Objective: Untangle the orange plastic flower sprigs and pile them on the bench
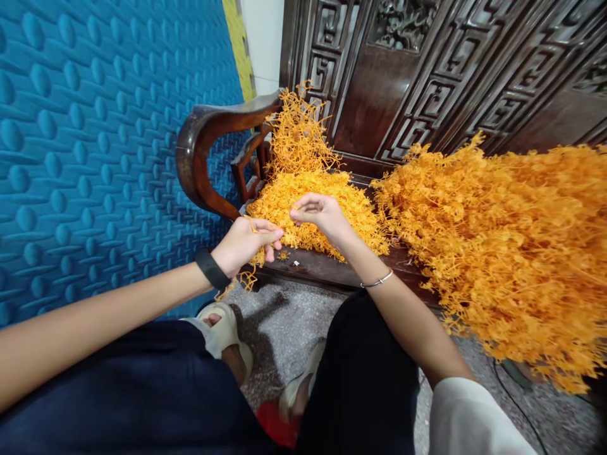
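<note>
My left hand is closed on a small orange plastic sprig that hangs below the wrist, at the front edge of a dark wooden bench. My right hand hovers over a flat heap of orange plastic sprigs on the bench seat, its fingers curled and pinched together at the heap's top. What, if anything, those fingers hold is too small to name. A black band circles my left wrist and a thin bracelet my right.
A much larger pile of orange sprigs fills the right of the bench. The curved wooden armrest stands at the left, with a blue padded wall beside it. The carved dark backrest rises behind. My knees and sandalled feet rest on the speckled floor.
</note>
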The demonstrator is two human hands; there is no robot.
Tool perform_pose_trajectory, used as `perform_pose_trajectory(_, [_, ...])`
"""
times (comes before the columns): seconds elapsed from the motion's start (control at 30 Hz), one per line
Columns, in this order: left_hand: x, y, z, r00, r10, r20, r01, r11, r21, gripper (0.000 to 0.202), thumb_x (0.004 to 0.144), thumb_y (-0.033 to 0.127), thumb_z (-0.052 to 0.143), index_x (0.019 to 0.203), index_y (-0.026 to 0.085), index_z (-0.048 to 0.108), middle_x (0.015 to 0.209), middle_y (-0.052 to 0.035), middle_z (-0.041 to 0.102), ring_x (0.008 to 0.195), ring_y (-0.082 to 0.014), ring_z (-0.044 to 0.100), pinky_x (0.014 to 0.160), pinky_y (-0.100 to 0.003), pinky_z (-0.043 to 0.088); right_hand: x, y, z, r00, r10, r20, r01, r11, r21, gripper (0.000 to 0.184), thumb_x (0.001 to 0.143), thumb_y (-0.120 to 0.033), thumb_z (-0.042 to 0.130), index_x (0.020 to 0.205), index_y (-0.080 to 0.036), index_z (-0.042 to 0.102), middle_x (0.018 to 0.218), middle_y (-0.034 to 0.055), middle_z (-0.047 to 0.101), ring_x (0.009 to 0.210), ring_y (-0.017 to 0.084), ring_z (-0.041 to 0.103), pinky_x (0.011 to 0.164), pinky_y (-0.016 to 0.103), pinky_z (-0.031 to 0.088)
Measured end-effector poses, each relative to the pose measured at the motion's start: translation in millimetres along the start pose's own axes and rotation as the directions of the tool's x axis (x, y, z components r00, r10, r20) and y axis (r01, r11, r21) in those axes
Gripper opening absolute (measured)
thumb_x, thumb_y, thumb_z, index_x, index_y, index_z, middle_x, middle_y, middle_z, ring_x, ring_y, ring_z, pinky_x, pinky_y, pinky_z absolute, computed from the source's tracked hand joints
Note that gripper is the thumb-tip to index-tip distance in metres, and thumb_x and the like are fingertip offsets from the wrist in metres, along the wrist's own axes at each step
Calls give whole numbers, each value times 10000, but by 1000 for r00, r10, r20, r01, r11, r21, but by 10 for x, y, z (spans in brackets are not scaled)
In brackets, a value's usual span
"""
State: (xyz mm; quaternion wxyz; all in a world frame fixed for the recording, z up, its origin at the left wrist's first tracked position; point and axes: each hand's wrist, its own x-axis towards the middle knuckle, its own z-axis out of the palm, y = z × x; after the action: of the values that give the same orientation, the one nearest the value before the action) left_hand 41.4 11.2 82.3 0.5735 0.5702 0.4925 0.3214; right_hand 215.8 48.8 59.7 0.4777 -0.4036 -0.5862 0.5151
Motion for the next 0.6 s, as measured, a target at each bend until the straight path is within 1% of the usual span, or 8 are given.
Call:
perform_pose_trajectory(0.13, [-18,46,-6,1000,-13,24,12,998,62,226,739,146,612,521,113,559,493,-6,581,330,-66,471,402,-208,341,52,35,-35,997,-60,-54,55,994,-98,231,633,-298,746,640,-161,560,597,-17,573,560,95,521,581,269,448])
perform_pose_trajectory(0.23, [-6,85,-19,999,11,52,-14,999,52,254,741,151,606,496,113,553,468,-6,559,324,-53,438,392,-201,322,85,54,44,981,-124,-151,96,979,-180,185,665,-224,702,628,-165,531,587,-24,543,552,92,493,566,261,419])
perform_pose_trajectory(0.33, [10,117,-14,999,44,32,-44,999,-18,226,740,174,607,526,115,566,445,10,518,311,-38,376,352,-193,253,168,90,148,952,-185,-245,130,966,-225,145,694,-185,646,632,-173,515,596,-23,532,557,94,486,568,259,416])
perform_pose_trajectory(0.4, [-9,119,-3,999,43,-3,-43,998,-55,214,735,192,610,539,120,565,420,23,479,299,-35,341,331,-190,205,277,119,73,909,-254,-330,165,948,-273,129,715,-192,614,643,-182,507,612,-19,534,572,99,498,577,260,428])
perform_pose_trajectory(0.47, [-66,106,-3,1000,11,0,-11,999,-39,210,730,207,608,541,127,564,401,28,458,287,-38,329,320,-192,189,405,140,-219,804,-328,-495,181,929,-322,128,745,-214,570,650,-193,487,631,-15,533,594,105,516,586,262,442])
perform_pose_trajectory(0.53, [-137,88,-21,999,-19,43,19,1000,15,214,738,226,598,547,134,571,406,22,474,288,-49,352,319,-196,219,497,157,-692,602,-333,-726,145,939,-311,190,766,-252,529,614,-205,424,599,-25,487,561,106,500,561,264,442])
perform_pose_trajectory(0.57, [-166,80,-35,998,-20,66,17,999,43,215,741,234,595,551,136,576,420,14,496,298,-57,381,330,-199,252,517,170,-947,537,-332,-775,142,942,-304,194,764,-272,533,623,-209,414,590,-32,472,542,106,493,549,265,442])
perform_pose_trajectory(0.6, [-183,75,-50,997,-3,73,-2,998,59,214,743,240,596,557,137,583,444,5,526,318,-65,417,352,-203,296,519,191,-1181,505,-364,-783,164,931,-327,183,756,-288,550,650,-209,424,597,-36,476,537,105,497,553,266,446])
